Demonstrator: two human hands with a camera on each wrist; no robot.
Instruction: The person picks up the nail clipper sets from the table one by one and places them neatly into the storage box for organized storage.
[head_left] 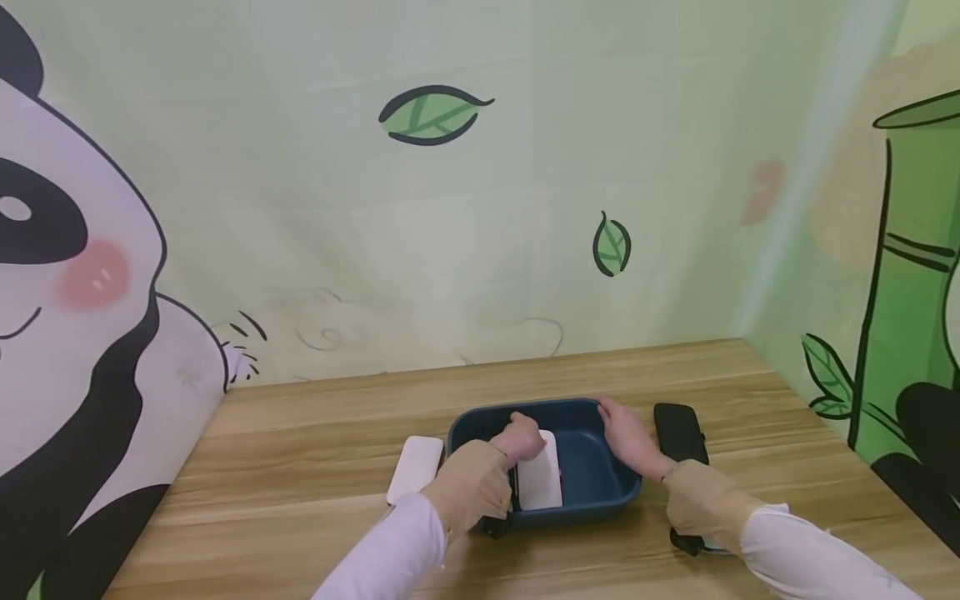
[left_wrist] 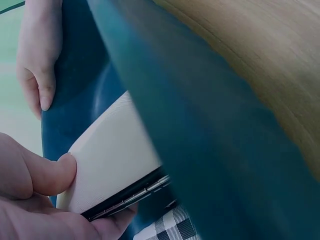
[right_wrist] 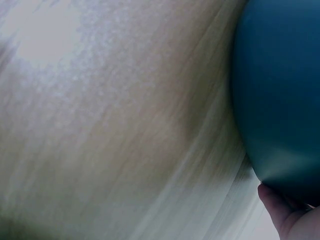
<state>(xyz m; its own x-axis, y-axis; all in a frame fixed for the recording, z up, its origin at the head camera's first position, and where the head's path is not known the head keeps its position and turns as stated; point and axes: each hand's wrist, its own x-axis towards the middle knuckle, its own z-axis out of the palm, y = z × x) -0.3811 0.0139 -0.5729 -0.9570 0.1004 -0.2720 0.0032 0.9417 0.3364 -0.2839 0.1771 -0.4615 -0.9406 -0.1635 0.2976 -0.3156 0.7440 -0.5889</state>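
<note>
White case (left_wrist: 115, 155) in left fingers (left_wrist: 52, 176) inside blue tub (head_left: 592, 467), near checked item (left_wrist: 172, 227)

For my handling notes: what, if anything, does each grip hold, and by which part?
Left grip: white case in the blue tub, pinched at its far end. Right grip: the tub, by its rim at the far right corner.

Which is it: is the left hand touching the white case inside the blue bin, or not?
Touching: the left wrist view shows the left hand gripping the white case, thumb pressed against its pale surface.
</note>
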